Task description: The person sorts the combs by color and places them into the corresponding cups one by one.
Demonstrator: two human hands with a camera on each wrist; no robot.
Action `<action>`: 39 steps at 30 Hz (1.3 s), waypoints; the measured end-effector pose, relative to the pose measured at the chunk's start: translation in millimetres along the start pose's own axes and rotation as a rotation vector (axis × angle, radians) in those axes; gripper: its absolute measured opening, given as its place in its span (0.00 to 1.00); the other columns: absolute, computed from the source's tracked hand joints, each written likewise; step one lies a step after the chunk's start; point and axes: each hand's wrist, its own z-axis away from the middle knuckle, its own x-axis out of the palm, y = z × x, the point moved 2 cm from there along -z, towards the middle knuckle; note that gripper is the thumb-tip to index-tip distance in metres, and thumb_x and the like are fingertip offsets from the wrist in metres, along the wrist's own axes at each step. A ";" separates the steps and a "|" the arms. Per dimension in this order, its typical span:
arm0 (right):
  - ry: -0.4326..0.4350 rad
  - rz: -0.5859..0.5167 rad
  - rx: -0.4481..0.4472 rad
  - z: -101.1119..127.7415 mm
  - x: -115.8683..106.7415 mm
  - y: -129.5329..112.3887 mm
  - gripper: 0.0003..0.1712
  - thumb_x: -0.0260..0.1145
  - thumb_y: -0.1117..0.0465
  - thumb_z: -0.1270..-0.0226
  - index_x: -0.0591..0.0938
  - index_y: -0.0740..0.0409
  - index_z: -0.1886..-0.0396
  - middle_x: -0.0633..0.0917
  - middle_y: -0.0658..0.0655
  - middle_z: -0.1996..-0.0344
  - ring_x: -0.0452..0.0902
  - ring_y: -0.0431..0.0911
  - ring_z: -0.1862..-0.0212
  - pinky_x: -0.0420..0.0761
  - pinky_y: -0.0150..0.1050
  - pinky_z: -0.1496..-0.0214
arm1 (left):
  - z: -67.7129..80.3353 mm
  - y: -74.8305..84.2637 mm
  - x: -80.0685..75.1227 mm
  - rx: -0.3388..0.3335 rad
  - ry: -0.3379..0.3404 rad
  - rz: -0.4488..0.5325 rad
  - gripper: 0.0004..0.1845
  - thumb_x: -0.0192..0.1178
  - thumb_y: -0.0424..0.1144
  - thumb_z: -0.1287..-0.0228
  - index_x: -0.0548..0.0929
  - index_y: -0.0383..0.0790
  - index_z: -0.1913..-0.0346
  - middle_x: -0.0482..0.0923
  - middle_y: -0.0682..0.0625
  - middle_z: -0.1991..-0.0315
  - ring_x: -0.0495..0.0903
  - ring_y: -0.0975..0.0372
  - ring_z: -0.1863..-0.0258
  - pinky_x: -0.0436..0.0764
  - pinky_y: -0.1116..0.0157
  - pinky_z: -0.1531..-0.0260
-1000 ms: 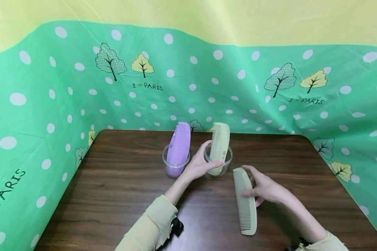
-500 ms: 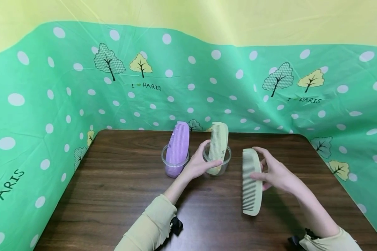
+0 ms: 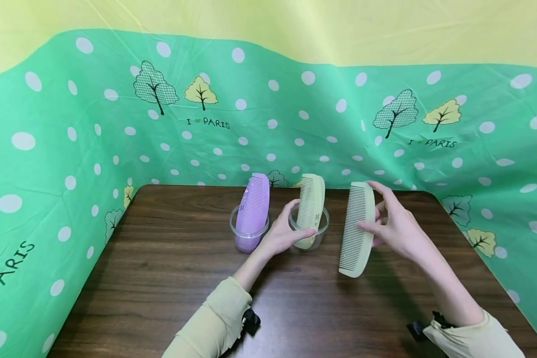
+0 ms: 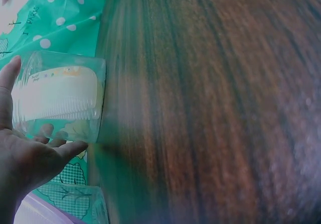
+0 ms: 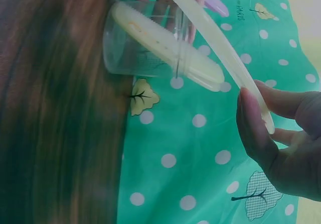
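My left hand (image 3: 281,237) holds a clear plastic cup (image 3: 323,229) by its side, thumb in front and fingers behind. A pale yellow-green comb (image 3: 311,204) leans inside that cup, its upper half above the rim; the cup's base rests on the table in the left wrist view. To the right, my right hand (image 3: 398,226) pinches a second pale green comb (image 3: 358,228) by its spine, teeth facing left. That comb is raised off the table, tilted, just right of the cup and apart from it in the head view.
A purple comb (image 3: 255,206) stands in another clear cup (image 3: 237,233) left of my left hand. Dark wood table (image 3: 174,278) lies beneath. Behind and at both sides hangs a green cloth (image 3: 223,149) with white dots and trees.
My right hand has lifted the pale green comb and carried it away from me toward the back of the table, and the comb's tilt has changed. The left hand has kept its hold.
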 end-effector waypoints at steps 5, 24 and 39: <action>0.116 0.059 -0.046 -7.4 -4.4 -9.6 0.59 0.74 0.65 0.35 0.47 0.39 0.16 0.77 0.63 0.63 0.84 0.36 0.72 0.85 0.37 0.76 | -2.1 -0.5 0.4 -0.002 0.002 -0.016 0.49 0.74 0.59 0.43 0.58 0.67 0.22 0.63 0.53 0.21 0.63 0.52 0.22 0.64 0.43 0.25; 0.477 0.145 -0.153 -32.1 0.0 -35.8 0.56 0.77 0.63 0.37 0.54 0.35 0.18 0.78 0.57 0.65 0.73 0.26 0.72 0.74 0.25 0.72 | -3.6 1.1 3.7 -0.006 -0.015 -0.010 0.51 0.74 0.59 0.44 0.57 0.65 0.21 0.62 0.57 0.21 0.63 0.54 0.22 0.64 0.44 0.25; 0.495 0.123 -0.246 -60.3 31.4 -32.8 0.55 0.77 0.65 0.38 0.57 0.40 0.18 0.79 0.59 0.67 0.79 0.49 0.68 0.72 0.27 0.65 | 1.8 -1.5 1.5 -0.016 -0.008 0.002 0.48 0.73 0.60 0.43 0.58 0.70 0.23 0.63 0.54 0.22 0.65 0.53 0.24 0.66 0.43 0.27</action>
